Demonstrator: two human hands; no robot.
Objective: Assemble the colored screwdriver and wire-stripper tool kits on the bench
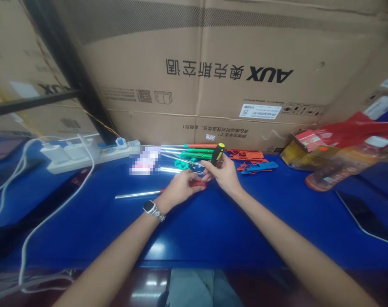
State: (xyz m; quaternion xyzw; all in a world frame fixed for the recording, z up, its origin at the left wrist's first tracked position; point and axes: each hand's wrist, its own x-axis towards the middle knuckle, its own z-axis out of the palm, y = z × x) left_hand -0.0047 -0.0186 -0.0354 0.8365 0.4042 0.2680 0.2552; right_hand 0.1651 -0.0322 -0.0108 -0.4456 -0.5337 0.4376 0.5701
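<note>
Right hand (226, 174) pinches a black-and-yellow-handled tool (218, 154); left hand (178, 188) grips a red-handled metal rod (139, 194). Risk: loose grip, tool slipping into left hand.

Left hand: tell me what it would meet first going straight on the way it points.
The left hand would probably first meet the right hand, which grips the yellow-and-black handle ahead of it; depth between the two is unclear.
</note>
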